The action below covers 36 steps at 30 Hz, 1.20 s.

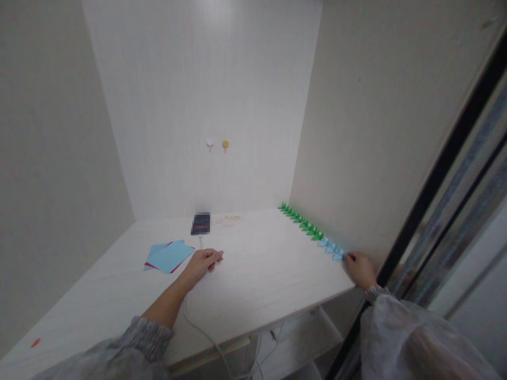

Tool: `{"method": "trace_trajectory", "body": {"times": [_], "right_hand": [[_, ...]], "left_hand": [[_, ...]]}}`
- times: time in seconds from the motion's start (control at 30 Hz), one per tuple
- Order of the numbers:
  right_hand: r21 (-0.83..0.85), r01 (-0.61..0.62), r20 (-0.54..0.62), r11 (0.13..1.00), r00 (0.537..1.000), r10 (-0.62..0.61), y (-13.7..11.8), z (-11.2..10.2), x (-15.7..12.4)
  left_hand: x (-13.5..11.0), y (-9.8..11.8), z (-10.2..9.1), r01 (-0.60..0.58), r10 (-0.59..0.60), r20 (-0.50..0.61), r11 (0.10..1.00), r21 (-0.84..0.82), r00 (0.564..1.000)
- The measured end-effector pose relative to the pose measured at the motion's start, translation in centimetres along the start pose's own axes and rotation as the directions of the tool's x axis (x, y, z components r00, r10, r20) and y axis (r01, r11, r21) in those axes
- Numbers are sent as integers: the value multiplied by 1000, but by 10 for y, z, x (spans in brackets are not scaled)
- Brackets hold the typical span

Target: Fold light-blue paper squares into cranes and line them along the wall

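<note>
At the near end of a row along the right wall, my right hand (pixel 361 270) pinches a light blue folded paper crane (pixel 338 256). Beyond it stand other light blue cranes (pixel 325 243), then several green paper cranes (pixel 303 222) reaching to the back corner. My left hand (pixel 205 259) rests over the middle of the white tabletop (pixel 253 274), fingers loosely curled together, with nothing visible in them. Just left of that hand lie loose sheets of light blue paper (pixel 170 256), with red paper (pixel 148 265) showing at their edges.
A phone (pixel 201 223) lies near the back wall, with a white cable (pixel 202 332) running under my left arm and over the front edge. Two small hooks (pixel 225 144) are stuck on the back wall. A small red piece (pixel 35 343) lies at front left. Open shelving (pixel 301 343) is below.
</note>
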State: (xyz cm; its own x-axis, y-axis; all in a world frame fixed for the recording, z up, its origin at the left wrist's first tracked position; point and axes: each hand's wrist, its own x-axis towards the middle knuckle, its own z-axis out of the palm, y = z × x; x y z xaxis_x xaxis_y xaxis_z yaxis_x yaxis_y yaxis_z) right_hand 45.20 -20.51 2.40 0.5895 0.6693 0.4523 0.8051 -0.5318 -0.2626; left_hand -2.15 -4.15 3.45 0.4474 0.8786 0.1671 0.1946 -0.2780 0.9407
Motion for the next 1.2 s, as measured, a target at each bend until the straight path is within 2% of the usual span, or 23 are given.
{"method": "trace_trajectory", "body": {"times": [0.7,1.2], "right_hand": [[-18,41,25,999,999,-41,-4,-5,-3],[-34,49,26,998,999,-48,-6,-6,-2]], "left_hand": [[-2,11,0,13,-12,-14,1000,18,1000],[2,3,-3,-15,15,3,999,44,1000]]}}
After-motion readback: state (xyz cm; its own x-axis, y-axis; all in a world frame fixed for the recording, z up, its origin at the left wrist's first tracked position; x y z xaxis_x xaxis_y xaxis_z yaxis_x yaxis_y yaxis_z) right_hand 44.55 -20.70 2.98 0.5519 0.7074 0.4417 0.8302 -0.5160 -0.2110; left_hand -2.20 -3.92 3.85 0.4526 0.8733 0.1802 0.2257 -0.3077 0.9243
